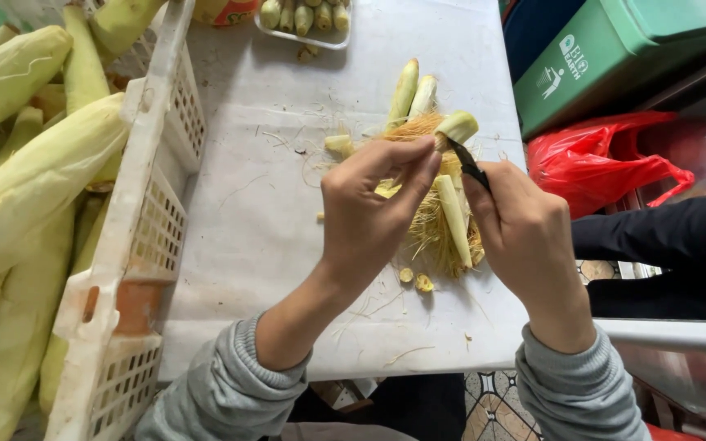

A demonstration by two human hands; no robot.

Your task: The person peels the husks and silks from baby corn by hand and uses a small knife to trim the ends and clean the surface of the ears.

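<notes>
The small ear of baby corn sits at about one o'clock from the middle of the view, pale green at its tip and wrapped in golden silk, held above the counter. The left hand pinches it, thumb and fingers pressed together around its lower end. The right hand is curled tight around a small black-handled knife, whose blade points up toward the ear and touches its husk.

Just under both hands lies a heap of yellow silk and peeled husk strips, with two cut stubs at its six o'clock edge. At twelve o'clock from the heap two more trimmed ears lie side by side. Farther off at twelve o'clock, at the counter's far edge, a white tray holds peeled baby corn.

At nine o'clock stands a white plastic crate full of large unhusked ears. At three o'clock, off the counter, lie a red plastic bag and a green bin.
</notes>
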